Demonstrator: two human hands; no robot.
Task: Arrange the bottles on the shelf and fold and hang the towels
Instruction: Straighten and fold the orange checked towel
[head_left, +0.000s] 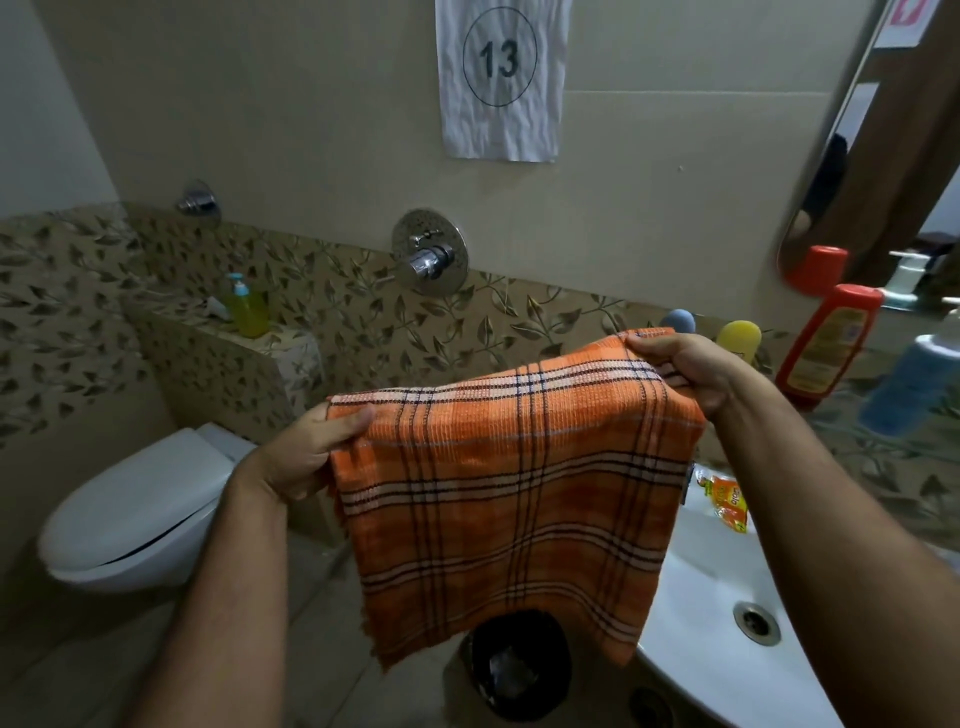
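An orange plaid towel (509, 488) is held up at chest height, its top edge stretched between the two hands and the rest hanging freely below them. The upper left corner is pinched by the left hand (306, 452), thumb lying across the front of the cloth; the upper right corner is gripped by the right hand (685, 369), fingers curled round the bunched fabric. Behind the right hand, a yellow bottle (738, 339) and a grey-blue cap (679, 319) are seen against the leaf-patterned tiles. Further right of that hand, a red bottle (826, 343) and a blue bottle (909, 384) are blurred. A white sink (727, 649) lies under the right forearm, a toilet (140, 514) left of the left hand.
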